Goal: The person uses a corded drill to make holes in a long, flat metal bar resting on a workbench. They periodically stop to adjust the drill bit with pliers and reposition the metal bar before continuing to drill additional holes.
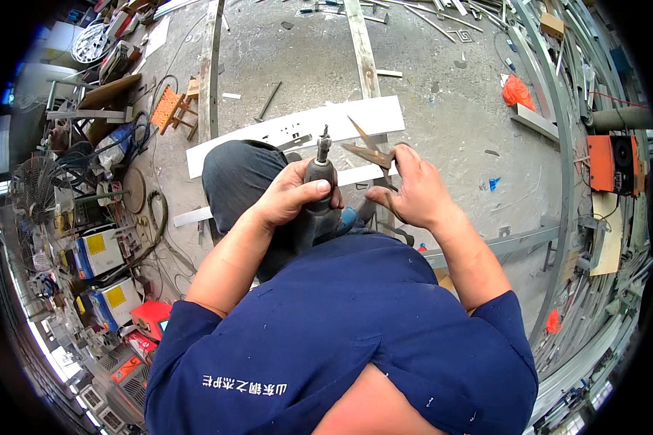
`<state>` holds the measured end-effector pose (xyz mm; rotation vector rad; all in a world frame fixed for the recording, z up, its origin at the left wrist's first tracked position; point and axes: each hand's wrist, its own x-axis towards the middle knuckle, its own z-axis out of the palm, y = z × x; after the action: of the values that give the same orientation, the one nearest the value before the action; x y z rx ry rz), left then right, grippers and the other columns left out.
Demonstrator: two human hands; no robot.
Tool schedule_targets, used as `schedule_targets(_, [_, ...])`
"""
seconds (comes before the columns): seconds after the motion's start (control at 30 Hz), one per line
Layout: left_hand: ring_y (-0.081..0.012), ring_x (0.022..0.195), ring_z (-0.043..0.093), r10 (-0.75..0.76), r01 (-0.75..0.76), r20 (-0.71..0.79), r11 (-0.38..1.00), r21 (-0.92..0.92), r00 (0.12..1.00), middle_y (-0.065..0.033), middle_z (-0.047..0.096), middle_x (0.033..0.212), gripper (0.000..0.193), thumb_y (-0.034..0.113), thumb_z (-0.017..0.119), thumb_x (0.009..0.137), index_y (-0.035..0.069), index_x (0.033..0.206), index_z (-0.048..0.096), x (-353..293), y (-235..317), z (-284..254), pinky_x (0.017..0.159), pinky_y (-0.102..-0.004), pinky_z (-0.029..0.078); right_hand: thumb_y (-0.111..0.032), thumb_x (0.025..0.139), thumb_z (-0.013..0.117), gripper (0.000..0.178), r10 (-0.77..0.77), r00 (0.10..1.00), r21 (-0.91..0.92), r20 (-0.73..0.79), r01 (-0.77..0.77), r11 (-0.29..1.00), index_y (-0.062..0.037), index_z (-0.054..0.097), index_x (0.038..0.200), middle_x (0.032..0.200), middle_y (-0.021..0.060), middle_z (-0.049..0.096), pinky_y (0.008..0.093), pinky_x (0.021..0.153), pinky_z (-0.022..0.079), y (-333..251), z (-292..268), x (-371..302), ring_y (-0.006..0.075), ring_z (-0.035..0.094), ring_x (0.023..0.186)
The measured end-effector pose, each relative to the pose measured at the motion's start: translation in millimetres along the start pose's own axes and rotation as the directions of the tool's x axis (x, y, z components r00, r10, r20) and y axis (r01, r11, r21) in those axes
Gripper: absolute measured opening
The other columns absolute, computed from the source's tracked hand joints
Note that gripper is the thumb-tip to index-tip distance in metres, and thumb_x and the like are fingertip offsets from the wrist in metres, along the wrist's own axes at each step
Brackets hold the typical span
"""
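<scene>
Left hand [286, 194], frame centre, is closed around the grinder [319, 174], long axis near vertical, bit [324, 136] up. Right hand [419, 190], fingers curled, grips the scissors [377, 156], spread just right of the bit, tips toward upper left

An orange-seated stool [165, 109] sits on marked grey floor [461, 148].

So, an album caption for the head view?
Left hand grips a dark cylindrical power tool; right hand holds open brownish metal scissors.
</scene>
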<state>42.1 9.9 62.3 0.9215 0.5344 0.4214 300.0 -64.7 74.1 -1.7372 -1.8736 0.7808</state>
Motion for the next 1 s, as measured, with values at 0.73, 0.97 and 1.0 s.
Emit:
schedule_targets(0.73, [-0.023,0.088,0.067,-0.045,0.05,0.058,0.994,-0.098,0.997,-0.0097,0.069,0.085,0.037,0.036,0.071,0.09,0.002,0.104,0.063,2.8,3.3,-3.3,0.087,-0.0381,0.051,-0.061,0.088,0.068,0.06,-0.113,0.983,-0.233,0.147,0.145,0.962,-0.0025,0.061,0.076,0.068,0.0188,0.066,0.0462,0.064,0.056,-10.9,-16.3,38.7,0.0397,0.068,0.068])
schedule_targets(0.97, [-0.0242,0.09,0.067,-0.034,0.043,0.076,0.992,-0.122,0.997,-0.0112,0.069,0.087,0.046,0.04,0.071,0.089,0.0,0.11,0.063,4.2,4.8,-3.1,0.088,-0.0382,0.051,-0.062,0.087,0.069,0.063,-0.007,0.959,0.068,0.282,-0.012,0.998,-0.0006,0.063,0.098,0.089,0.0244,0.069,0.0474,0.076,0.054,6.4,-21.8,36.4,0.0455,0.067,0.088])
schedule_targets(1.0, [-0.0245,0.09,0.067,-0.036,0.047,0.082,0.989,-0.139,0.996,-0.0114,0.069,0.087,0.047,0.041,0.07,0.09,0.0,0.111,0.062,4.8,8.4,-1.6,0.088,-0.0382,0.051,-0.062,0.086,0.07,0.064,0.003,0.968,0.073,0.25,-0.022,0.997,-0.0006,0.062,0.103,0.094,0.0253,0.069,0.0473,0.078,0.054,10.1,-20.2,34.6,0.0457,0.067,0.093])
